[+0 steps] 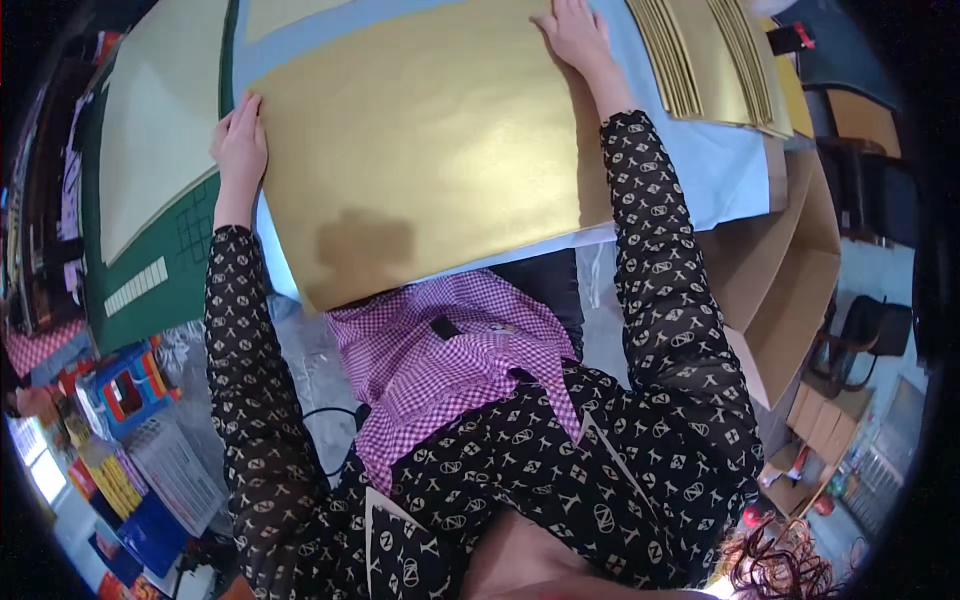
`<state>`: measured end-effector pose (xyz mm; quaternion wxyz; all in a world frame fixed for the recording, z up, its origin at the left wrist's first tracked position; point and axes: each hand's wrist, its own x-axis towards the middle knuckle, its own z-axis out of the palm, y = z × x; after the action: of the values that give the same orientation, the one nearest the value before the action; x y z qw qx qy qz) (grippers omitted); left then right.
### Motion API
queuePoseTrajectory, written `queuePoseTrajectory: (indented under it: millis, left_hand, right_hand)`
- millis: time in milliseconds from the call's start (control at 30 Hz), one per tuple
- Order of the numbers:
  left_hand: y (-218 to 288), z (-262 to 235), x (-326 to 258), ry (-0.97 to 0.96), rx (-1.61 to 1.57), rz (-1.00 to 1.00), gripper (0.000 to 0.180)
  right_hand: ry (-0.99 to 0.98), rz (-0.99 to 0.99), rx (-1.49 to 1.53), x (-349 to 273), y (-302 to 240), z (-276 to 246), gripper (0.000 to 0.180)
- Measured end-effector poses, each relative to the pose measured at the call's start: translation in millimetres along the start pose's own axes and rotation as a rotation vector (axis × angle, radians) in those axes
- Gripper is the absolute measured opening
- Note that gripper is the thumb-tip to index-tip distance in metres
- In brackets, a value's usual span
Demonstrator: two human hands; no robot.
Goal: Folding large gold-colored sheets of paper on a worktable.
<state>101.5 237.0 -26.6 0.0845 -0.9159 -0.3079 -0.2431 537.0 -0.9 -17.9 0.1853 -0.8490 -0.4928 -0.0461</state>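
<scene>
A large gold sheet [420, 150] lies in front of me, with a shadow on its near left part. My left hand [240, 148] is at its left edge, fingers close together with their tips against the upper left corner. At the sheet's far right edge is my right hand [580, 38], its thumb spread over the gold surface and its other fingers stretched away from me, partly cut off by the frame. Pale blue sheeting [715, 165] shows beneath and around the gold sheet.
Folded gold pieces [700, 65] are stacked at the far right. On the left, a cream sheet [160, 120] rests on a green cutting mat [180, 290] with a white strip [135, 287]. An open cardboard box [790, 280] stands right of the table; a plastic crate [170, 475] is lower left.
</scene>
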Motion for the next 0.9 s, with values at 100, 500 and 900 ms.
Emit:
queuePoseTrajectory:
  millis: [100, 500, 900]
  left_hand:
    - [-4.5, -0.7, -6.3, -0.041, -0.016, -0.053, 0.032]
    - [33.8, -25.7, 25.4, -0.273, 0.245, -0.254, 0.029]
    - [337.6, -20.2, 5.1, -0.233, -0.323, 0.201, 0.062]
  right_hand:
    - [0.003, -0.024, -0.045, -1.4, -5.4, 0.2, 0.061]
    - [0.058, -0.047, -0.083, -1.7, -19.5, -10.0, 0.043]
    - [-0.068, -0.13, -0.287, 17.0, 6.9, 19.2, 0.057]
